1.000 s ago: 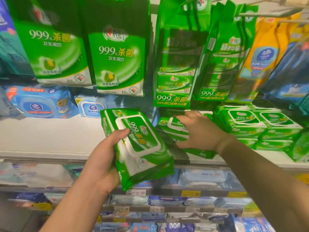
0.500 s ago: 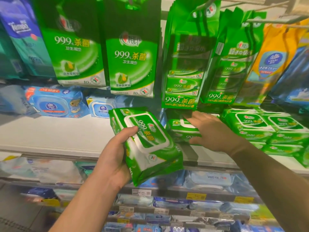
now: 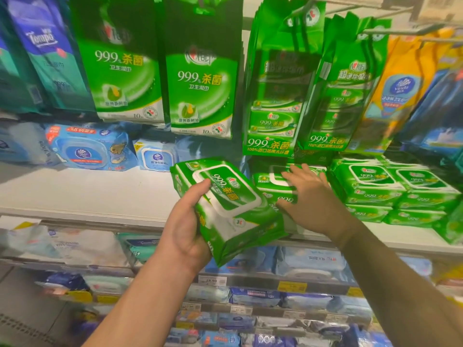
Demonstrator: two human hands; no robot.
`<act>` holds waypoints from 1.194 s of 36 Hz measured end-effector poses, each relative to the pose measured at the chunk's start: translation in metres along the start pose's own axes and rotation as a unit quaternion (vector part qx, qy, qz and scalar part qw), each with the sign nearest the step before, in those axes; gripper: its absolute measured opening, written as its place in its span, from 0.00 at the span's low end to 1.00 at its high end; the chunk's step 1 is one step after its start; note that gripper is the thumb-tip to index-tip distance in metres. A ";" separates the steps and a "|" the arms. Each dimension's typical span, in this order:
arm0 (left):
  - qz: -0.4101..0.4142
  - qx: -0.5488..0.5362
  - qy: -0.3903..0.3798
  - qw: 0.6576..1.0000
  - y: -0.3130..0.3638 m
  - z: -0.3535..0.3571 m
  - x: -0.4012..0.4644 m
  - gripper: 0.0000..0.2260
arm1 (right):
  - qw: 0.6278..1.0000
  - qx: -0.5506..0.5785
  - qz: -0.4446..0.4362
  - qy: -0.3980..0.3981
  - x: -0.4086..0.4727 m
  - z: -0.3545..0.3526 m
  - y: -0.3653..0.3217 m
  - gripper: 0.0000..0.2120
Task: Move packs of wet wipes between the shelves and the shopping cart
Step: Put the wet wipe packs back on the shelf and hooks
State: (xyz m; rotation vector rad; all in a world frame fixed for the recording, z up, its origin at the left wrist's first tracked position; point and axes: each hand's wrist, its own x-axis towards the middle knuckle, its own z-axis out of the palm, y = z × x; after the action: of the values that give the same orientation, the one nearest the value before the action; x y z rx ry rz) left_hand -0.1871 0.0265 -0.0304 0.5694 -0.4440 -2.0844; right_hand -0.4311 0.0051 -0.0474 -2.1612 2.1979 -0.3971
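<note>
My left hand [image 3: 186,226] grips a green pack of wet wipes [image 3: 226,205] with a white flip lid, held tilted in front of the white shelf [image 3: 82,194]. My right hand [image 3: 309,200] lies with straight fingers on top of a stack of the same green packs [image 3: 268,182] on the shelf, just right of the held pack. More stacked green packs [image 3: 370,186] stand further right.
Tall green bags [image 3: 200,78] and green multipacks [image 3: 278,101] hang above the shelf. Blue wipe packs [image 3: 90,146] lie at the back left of it. Yellow and blue bags [image 3: 403,88] hang at the right. Lower shelves [image 3: 250,281] hold blue and white packs with price tags.
My right hand has opened flat on the shelved stack and pushed it back. The left hand keeps its pack, which sits a little further right. The view has shifted left.
</note>
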 end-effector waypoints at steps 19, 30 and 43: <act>0.076 0.009 -0.016 0.997 -0.049 0.016 0.011 0.22 | 0.618 0.750 0.212 -0.100 -0.097 -0.003 -0.071 0.34; 0.057 0.075 -0.017 0.995 -0.045 0.023 0.014 0.23 | 0.627 0.752 0.204 -0.002 -0.087 -0.016 -0.053 0.20; 0.092 0.241 0.013 0.966 -0.026 0.008 0.023 0.29 | 0.640 0.732 0.223 0.062 -0.076 -0.044 -0.012 0.18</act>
State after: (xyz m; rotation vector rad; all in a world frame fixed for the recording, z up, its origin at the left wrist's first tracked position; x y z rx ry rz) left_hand -0.2203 0.0214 -0.0418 0.8011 -0.9663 -1.7895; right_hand -0.4254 0.0866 -0.0139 -0.6457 1.2435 -1.5415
